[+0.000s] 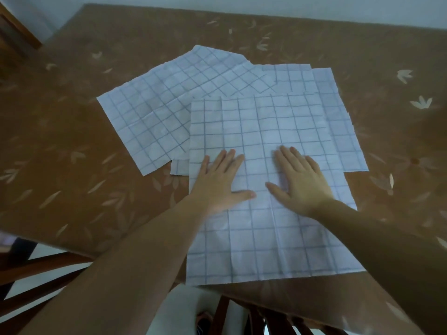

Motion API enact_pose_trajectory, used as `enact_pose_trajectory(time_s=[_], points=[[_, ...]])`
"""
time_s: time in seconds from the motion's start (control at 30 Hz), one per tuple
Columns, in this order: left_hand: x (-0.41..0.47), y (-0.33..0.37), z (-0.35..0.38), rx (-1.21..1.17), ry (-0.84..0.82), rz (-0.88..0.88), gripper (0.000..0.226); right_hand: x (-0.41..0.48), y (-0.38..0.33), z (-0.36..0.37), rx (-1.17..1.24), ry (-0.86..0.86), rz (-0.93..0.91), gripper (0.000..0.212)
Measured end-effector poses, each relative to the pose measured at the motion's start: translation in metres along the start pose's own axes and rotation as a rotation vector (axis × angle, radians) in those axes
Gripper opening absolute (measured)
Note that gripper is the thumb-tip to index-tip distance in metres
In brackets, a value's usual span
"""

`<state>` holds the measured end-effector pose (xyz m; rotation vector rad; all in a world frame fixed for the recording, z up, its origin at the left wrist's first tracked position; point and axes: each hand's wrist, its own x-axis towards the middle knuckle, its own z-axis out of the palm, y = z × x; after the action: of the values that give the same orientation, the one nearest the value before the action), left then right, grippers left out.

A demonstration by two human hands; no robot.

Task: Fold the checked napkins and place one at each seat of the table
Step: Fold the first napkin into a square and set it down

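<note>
– Your forearms (pixel 135 262) reach over the chair back (pixel 223 310). What are your hands doing?
– Both lie flat with straight fingers and grip nothing. Your left hand (pixel 219 182) and right hand (pixel 302 180) press on the top napkin (pixel 266 238), at the near edge of the counter (pixel 72 141). More napkins (pixel 154 117) lie spread underneath, farther off.
– How will it handle?
– It's probably light, limp and creased. Pinch its two near corners to fold it.
</note>
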<state>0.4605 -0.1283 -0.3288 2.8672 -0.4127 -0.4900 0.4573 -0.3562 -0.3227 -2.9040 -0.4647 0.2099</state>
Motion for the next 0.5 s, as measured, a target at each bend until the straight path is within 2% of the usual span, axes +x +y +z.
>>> enact_pose_trajectory(time_s=[0.13,0.27,0.4,0.5], points=[[0.010,-0.008,0.002,-0.012,0.065,-0.018,0.091,0.011,0.009,0.004,-0.042,-0.075,0.015,0.095],[0.012,-0.011,0.007,-0.059,0.163,-0.023,0.087,0.013,0.015,0.010,-0.021,-0.031,0.014,0.088],[0.013,-0.012,0.014,-0.175,0.393,0.003,0.066,0.016,0.018,0.017,0.061,0.200,0.013,0.068],[0.013,-0.012,0.019,-0.237,0.489,0.010,0.053,0.017,0.018,0.023,0.074,0.359,-0.017,0.050]])
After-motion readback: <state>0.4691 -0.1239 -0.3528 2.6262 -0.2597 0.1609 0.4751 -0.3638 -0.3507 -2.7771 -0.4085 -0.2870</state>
